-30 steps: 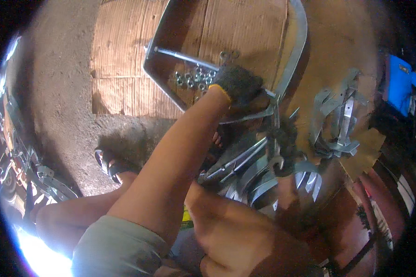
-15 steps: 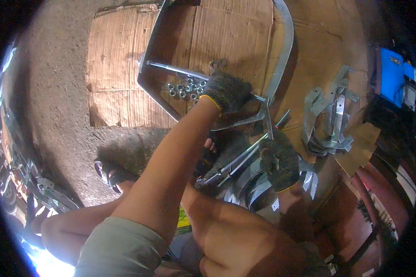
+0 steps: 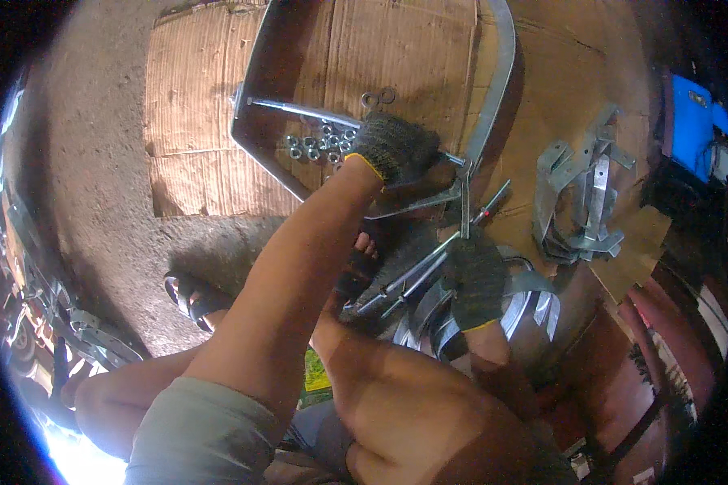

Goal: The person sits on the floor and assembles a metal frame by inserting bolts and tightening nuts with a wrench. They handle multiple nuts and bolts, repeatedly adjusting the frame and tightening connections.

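A galvanized metal band frame [image 3: 500,89], bent into an angular loop, stands over the cardboard. Across it runs a metal rod [image 3: 299,110]. My left hand [image 3: 395,148], in a dark knitted glove with a yellow cuff, is closed around the rod near its right part. My right hand [image 3: 476,279], gloved alike, is closed on the lower end of a slim wrench [image 3: 464,206]. The wrench's upper end meets the rod's right end at the frame; the exact fit is too small to tell. Several hex nuts [image 3: 313,153] lie left of my left hand, and washers [image 3: 370,99] beyond it.
A flattened cardboard sheet [image 3: 190,89] covers the concrete floor. More rods [image 3: 404,283] and curved metal bands [image 3: 530,295] lie around my right hand. Bent metal brackets [image 3: 594,194] are piled at right, near a blue box-shaped thing [image 3: 690,125]. My sandalled foot [image 3: 194,299] is at left.
My right hand has moved slightly left and up, swinging the wrench's lower end left. My left hand keeps its hold on the rod. The whole view has shifted a little.
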Tool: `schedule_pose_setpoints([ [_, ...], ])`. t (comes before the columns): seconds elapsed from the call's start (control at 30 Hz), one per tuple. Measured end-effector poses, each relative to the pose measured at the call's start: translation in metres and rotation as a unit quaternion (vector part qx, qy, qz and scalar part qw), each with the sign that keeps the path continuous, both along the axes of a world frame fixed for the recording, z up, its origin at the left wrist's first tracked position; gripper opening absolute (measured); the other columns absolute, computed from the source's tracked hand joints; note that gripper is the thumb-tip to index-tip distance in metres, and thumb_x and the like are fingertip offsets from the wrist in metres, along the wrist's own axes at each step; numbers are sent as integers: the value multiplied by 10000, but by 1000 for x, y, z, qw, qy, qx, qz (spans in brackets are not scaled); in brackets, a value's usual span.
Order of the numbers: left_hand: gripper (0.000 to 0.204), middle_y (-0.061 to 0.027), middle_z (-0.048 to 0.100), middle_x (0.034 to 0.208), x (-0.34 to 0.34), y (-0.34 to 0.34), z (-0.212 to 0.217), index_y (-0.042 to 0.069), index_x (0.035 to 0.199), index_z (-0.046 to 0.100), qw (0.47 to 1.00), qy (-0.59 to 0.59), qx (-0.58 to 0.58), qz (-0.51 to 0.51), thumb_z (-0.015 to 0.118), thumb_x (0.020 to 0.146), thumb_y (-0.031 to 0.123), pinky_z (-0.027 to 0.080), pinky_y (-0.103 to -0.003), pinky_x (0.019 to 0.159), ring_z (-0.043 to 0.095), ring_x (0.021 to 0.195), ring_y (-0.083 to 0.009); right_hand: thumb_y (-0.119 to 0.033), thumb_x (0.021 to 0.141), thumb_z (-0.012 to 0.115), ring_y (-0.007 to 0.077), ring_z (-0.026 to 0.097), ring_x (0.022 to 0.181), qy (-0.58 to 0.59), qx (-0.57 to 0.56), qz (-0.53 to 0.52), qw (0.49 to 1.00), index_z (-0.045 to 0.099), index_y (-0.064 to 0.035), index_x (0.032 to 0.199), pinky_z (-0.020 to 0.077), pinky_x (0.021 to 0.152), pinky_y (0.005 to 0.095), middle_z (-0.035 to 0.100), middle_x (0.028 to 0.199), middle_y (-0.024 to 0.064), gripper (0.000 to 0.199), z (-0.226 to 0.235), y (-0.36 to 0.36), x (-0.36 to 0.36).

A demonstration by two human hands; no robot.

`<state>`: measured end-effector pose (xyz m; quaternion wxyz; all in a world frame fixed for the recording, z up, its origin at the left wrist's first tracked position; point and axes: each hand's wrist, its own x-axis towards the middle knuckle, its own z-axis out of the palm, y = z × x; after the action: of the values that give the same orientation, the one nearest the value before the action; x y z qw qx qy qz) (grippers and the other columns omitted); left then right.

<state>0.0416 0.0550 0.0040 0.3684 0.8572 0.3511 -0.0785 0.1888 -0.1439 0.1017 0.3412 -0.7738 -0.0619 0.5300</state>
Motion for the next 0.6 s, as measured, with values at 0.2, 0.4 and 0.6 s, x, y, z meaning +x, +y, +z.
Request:
schedule_pose_setpoints([
  [0.2, 348, -144, 759, 997, 0, 3, 6, 168, 1003, 751, 999, 32, -1, -23, 538, 935, 434, 567, -517, 798, 739, 944, -369, -126, 998, 633, 89, 542, 749, -199, 50, 155, 966, 668, -70, 1197, 452, 641, 249, 661, 932, 5, 210, -34, -30, -13],
  [0.4, 357, -100, 765, 1099, 2, 2, -5, 220, 1079, 771, 998, 54, -29, 12, 515, 957, 436, 464, -549, 1015, 736, 1029, -330, -160, 972, 655, 129, 560, 767, -210, -94, 222, 948, 632, -55, 1268, 472, 651, 271, 663, 993, 21, 315, -17, 1, -24],
  [0.6, 375, -118, 766, 1063, 6, -1, -5, 242, 1072, 769, 999, 37, 28, -10, 560, 919, 512, 340, -744, 1005, 720, 1043, -364, -185, 921, 706, 173, 624, 886, -110, 200, 77, 970, 610, -43, 1277, 516, 732, 342, 659, 1074, 52, 395, -29, -22, -17],
])
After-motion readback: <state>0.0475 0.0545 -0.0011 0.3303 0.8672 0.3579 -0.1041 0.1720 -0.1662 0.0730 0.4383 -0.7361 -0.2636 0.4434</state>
